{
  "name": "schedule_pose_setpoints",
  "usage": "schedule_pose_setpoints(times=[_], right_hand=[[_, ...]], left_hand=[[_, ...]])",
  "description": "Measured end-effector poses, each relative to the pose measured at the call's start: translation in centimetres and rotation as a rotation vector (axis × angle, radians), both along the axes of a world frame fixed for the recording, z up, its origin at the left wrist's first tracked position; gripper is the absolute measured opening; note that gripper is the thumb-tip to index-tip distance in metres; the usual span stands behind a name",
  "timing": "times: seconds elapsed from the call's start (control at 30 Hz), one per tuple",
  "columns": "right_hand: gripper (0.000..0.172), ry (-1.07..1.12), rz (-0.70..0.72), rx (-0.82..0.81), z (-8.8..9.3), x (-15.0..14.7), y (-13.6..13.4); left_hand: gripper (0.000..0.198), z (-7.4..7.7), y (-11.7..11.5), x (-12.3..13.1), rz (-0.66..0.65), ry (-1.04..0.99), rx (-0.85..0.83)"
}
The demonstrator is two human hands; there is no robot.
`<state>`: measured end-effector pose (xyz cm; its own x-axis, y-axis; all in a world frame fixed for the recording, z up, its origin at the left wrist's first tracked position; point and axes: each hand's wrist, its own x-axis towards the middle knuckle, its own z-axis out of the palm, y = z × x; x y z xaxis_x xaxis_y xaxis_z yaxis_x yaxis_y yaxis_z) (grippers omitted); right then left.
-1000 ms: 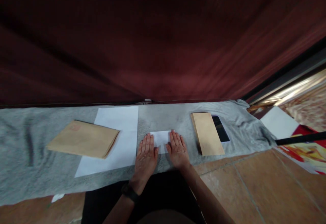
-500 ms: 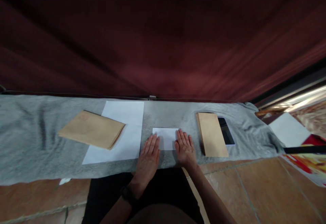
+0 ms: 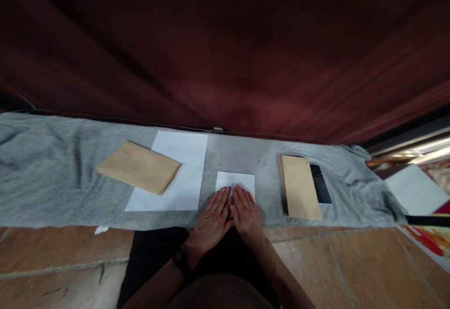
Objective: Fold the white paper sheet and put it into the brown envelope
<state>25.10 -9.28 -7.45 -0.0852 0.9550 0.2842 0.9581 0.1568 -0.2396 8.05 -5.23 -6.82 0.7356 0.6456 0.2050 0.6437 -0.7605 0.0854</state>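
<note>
A small white sheet of paper (image 3: 236, 178), probably folded, lies on the grey cloth in front of me. My left hand (image 3: 213, 215) rests flat over its lower left part, fingers stretched out. Beside it, my right hand (image 3: 245, 213) lies flat on the lower right part, also with straight fingers. The two hands touch or nearly touch at the thumbs and hide the paper's near edge. Neither hand grips anything.
Brown envelopes (image 3: 138, 167) lie on large white paper (image 3: 186, 159) at the left. More brown envelopes (image 3: 301, 187) are stacked at the right, partly over a phone (image 3: 320, 184). Grey cloth (image 3: 42, 173) covers the narrow table, with a dark red curtain (image 3: 225, 56) behind.
Both hands have slid inward from the paper's two sides and now lie together on its near part. The view has shifted and tilted slightly.
</note>
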Motion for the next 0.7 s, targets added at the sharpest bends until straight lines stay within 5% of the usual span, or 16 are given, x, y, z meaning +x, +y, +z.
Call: schedule_pose_setpoints(times=[0.7], right_hand=[[0.065,-0.092,0.039,-0.027,-0.4,2.0,-2.4]], left_hand=[[0.078,1.7,-0.4,-1.4,0.01,-0.002,-0.13]])
